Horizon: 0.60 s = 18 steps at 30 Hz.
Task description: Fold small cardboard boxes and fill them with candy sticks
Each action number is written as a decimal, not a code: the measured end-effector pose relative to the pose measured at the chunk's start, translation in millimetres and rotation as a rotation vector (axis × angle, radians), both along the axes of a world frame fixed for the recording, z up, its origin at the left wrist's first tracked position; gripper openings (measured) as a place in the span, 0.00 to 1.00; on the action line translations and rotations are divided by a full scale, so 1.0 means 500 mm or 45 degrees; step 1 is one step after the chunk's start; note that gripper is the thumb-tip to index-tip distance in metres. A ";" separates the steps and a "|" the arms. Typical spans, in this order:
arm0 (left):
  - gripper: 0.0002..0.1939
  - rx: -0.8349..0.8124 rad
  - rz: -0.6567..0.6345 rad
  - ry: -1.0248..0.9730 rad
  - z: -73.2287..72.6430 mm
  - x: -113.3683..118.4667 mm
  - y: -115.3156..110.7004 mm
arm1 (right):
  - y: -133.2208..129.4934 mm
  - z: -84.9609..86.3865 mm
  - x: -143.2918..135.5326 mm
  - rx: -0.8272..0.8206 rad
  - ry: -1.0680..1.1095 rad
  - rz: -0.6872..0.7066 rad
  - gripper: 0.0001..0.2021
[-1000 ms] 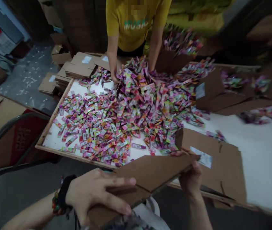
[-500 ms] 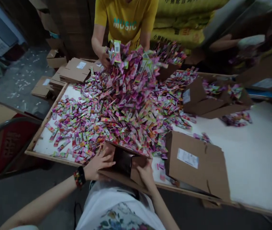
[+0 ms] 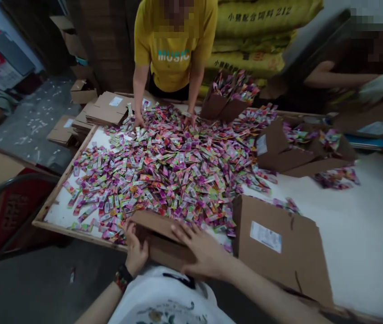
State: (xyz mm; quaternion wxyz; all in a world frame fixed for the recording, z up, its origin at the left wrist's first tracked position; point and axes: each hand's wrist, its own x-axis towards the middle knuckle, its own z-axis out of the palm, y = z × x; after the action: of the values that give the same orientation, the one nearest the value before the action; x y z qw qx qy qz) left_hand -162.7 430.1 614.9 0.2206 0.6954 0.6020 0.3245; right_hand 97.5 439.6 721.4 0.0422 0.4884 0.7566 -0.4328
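Observation:
A small brown cardboard box [image 3: 164,240] is at the table's near edge, in front of my body, with a flap folded over its opening and a dark gap below it. My left hand [image 3: 136,247] grips the box's left end, fingers around the corner. Across the right part lies my right hand [image 3: 207,249], fingers on the upper flap and thumb lower on the near side. Just beyond the box spreads a large heap of small purple, pink and green wrapped packets [image 3: 164,166]. To the right of my right hand rests a flattened carton [image 3: 282,243] with a white label.
Across the table a person in a yellow shirt [image 3: 174,49] has both hands in the heap. Packet-filled cartons [image 3: 299,157] stand at the right and at the back. Flattened cartons [image 3: 107,108] are stacked at the far left. A wooden rim [image 3: 66,175] edges the table.
The box's top flap has come down over its opening, and my right hand has moved onto it. The other person's lifted armful of packets has dropped onto the heap.

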 end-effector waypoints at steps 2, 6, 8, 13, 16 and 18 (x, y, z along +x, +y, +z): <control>0.38 0.178 0.012 0.254 0.010 0.008 0.004 | -0.015 -0.024 -0.015 0.034 -0.077 0.128 0.57; 0.49 0.109 -0.372 0.624 0.065 0.029 0.065 | -0.015 -0.082 0.010 0.033 0.032 0.304 0.48; 0.51 -0.126 -0.770 0.748 0.091 0.044 0.111 | -0.005 -0.106 0.027 0.070 0.083 0.335 0.46; 0.61 -0.403 -1.219 0.841 0.087 0.077 0.194 | 0.016 -0.159 0.035 0.196 -0.032 0.309 0.53; 0.56 -0.290 -1.258 0.876 0.067 0.079 0.200 | 0.021 -0.168 0.033 0.240 -0.003 0.285 0.54; 0.56 -0.284 -1.287 0.896 0.066 0.080 0.199 | 0.024 -0.162 0.035 0.227 0.079 0.245 0.53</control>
State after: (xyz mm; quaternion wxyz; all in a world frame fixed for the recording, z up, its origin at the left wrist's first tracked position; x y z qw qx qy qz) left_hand -122.6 529.5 647.8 0.2065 0.9323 0.2655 -0.1333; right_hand 114.9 451.6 640.3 0.0164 0.4017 0.8363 -0.3727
